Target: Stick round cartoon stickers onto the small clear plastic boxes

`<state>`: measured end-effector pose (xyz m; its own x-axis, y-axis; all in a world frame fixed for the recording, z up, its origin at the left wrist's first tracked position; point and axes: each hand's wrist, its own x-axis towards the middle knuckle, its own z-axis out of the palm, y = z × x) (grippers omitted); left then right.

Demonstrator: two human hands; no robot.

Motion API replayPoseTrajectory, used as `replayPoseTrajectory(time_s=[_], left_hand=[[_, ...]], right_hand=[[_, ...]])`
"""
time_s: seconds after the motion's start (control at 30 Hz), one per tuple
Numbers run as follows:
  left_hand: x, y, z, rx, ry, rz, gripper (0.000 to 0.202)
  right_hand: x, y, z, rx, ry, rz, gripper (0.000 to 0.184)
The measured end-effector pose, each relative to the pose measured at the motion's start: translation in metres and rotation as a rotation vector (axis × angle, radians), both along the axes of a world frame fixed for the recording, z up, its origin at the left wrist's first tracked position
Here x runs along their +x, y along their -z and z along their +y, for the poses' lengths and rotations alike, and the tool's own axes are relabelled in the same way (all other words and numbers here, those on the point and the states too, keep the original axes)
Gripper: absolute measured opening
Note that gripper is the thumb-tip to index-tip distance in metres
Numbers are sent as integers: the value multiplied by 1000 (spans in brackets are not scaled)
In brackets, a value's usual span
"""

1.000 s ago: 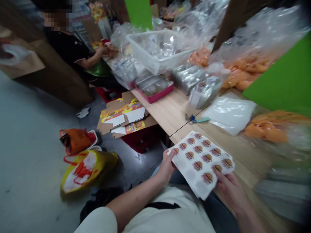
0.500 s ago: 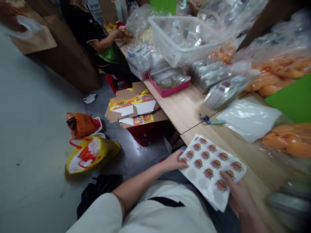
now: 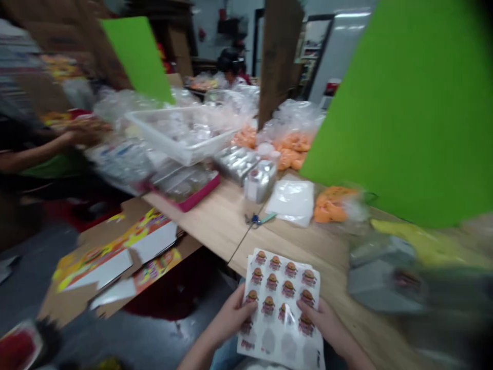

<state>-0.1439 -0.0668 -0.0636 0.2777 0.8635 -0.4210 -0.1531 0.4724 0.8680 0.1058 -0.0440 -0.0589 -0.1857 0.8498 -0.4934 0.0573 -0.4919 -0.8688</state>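
Now both hands are on the sticker sheets (image 3: 278, 293), held low by the near edge of the tabletop (image 3: 215, 221), burger prints facing up; whether the paper touches the wood, this angle can't tell. The left hand (image 3: 233, 314) pinches the left edge, thumb on top, and the right hand (image 3: 327, 325) mirrors it across the way, thumb laid by a print. Both sets of fingers are closed to the thickness of the paper, those underneath out of sight. Uneven edges suggest more than one sheet in that grip, and down low, pale rounds sit without a print. So the step in hand looks like holding and lining up the sheets, no loose sticker to be seen; the next move, it seems, calls for one hand to steady them while the other frees its thumb. Ahead lie the keys (image 3: 254, 221), just beside a white plastic packet (image 3: 291, 200), an orange-filled bag (image 3: 331, 204) next along, a pink tray (image 3: 200, 195) farther left.
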Motion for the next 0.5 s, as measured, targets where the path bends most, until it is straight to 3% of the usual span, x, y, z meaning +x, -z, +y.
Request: replayPoseTrajectory(time_s=[0.1,0.23,0.37,0.5], left_hand=[[10,-16,20,-21,89,86,52],[35,-23,54,38,155,220,50],[65,-26,76,84,200,300,52],[85,-40,77,70,286,331,53]], right_hand=[[13,-16,-4,42,98,93,44],[34,-34,-14,28,270,294,47],[46,-32,-33,101,322,315,51],[51,-30,-54,134,507,168,44]])
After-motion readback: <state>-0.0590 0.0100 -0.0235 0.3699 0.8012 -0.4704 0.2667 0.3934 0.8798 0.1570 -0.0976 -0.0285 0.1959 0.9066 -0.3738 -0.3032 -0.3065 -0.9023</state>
